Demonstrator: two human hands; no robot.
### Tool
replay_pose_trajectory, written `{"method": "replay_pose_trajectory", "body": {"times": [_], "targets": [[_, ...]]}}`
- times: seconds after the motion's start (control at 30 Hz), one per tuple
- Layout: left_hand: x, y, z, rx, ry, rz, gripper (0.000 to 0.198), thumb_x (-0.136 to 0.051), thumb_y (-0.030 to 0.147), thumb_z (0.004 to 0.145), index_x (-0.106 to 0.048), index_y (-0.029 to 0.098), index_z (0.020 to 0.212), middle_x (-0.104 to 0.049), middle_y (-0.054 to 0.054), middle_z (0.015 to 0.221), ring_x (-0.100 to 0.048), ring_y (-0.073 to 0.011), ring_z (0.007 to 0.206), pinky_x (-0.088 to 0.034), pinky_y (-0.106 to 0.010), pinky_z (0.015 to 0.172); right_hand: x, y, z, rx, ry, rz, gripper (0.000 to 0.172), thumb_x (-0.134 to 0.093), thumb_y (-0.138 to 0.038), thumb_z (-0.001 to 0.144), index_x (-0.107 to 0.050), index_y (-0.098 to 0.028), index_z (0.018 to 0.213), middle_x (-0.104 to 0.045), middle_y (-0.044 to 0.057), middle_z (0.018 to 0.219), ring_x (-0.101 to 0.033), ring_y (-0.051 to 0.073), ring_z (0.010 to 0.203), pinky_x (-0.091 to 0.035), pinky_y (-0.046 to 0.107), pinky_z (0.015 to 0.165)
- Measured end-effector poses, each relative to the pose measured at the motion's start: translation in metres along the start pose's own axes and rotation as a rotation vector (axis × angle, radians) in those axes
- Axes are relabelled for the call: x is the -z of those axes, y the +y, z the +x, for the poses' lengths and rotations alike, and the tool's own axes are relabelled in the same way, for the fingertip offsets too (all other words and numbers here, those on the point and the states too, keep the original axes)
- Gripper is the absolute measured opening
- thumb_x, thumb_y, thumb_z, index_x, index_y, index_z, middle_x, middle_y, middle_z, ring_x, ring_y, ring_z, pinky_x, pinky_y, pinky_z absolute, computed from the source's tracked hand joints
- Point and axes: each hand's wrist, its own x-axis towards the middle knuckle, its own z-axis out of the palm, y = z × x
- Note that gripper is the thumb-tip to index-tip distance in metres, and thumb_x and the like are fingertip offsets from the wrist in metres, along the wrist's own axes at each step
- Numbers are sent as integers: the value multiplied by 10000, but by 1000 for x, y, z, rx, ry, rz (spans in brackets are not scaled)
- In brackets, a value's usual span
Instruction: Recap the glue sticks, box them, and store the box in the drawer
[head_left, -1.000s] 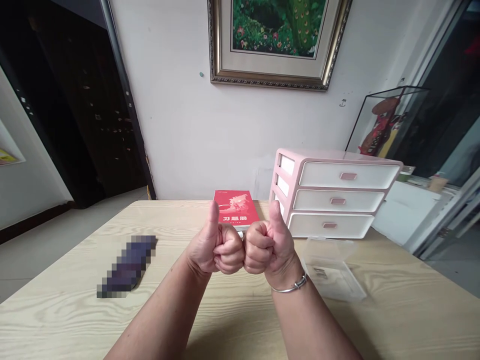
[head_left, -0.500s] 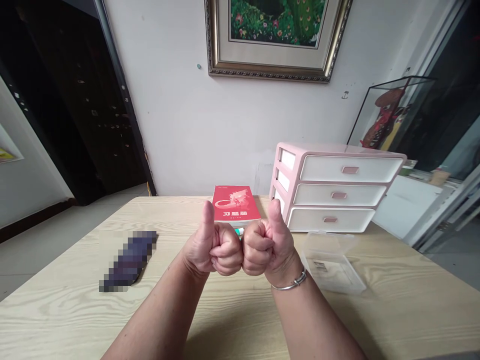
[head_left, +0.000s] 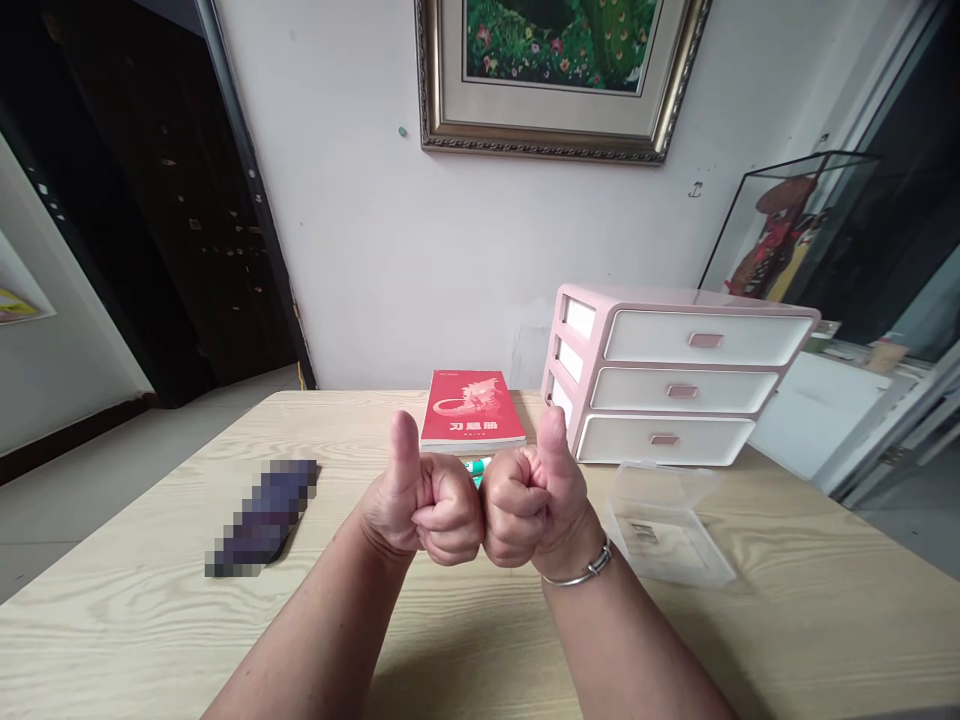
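Observation:
Knuckle to knuckle, my left hand and my right hand meet above the middle of the table. Both are closed in fists with the thumbs pointing up, and nothing shows inside them. A silver bangle circles my right wrist. Behind the fists lies a red book with white characters on its cover. A small white and green item sits in front of the book, mostly hidden by my hands. Beside my right hand rests an open clear plastic box.
A pink and white drawer unit stands at the table's back right. On the left lies a dark pixelated object. The wooden table reaches the wall, where a framed picture hangs.
Both fists have sunk slightly, with the thumbs still up and the knuckles together. More of the red book's lower edge shows. The view has shifted a little.

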Motion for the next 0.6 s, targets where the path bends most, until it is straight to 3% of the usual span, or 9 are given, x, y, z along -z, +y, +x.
{"method": "replay_pose_trajectory", "body": {"times": [0.13,0.33,0.6], "targets": [[-1,2,0,25,-21,17,774,-84,977,623,-213,245,408,-160,63,371,-87,-60,324,-60,-239,328,-2,-1,1,5,-18,11,808,122,-946,556,-283,-248,521,-201,-75,382,-148,61,363,-168,201,307],[-2,2,0,31,2,26,775,-60,975,618,-210,244,410,-149,66,373,-78,-60,326,-54,-235,321,-3,-3,6,80,-198,31,763,9,-912,722,-301,-235,558,-247,-71,427,-176,60,360,-156,207,327],[-8,3,1,15,-14,47,770,-46,966,627,-217,244,422,-159,61,372,-87,-63,322,-63,-244,321,-7,-2,4,49,-139,22,798,35,-956,626,-303,-238,540,-235,-71,396,-169,59,349,-141,207,320]]}}
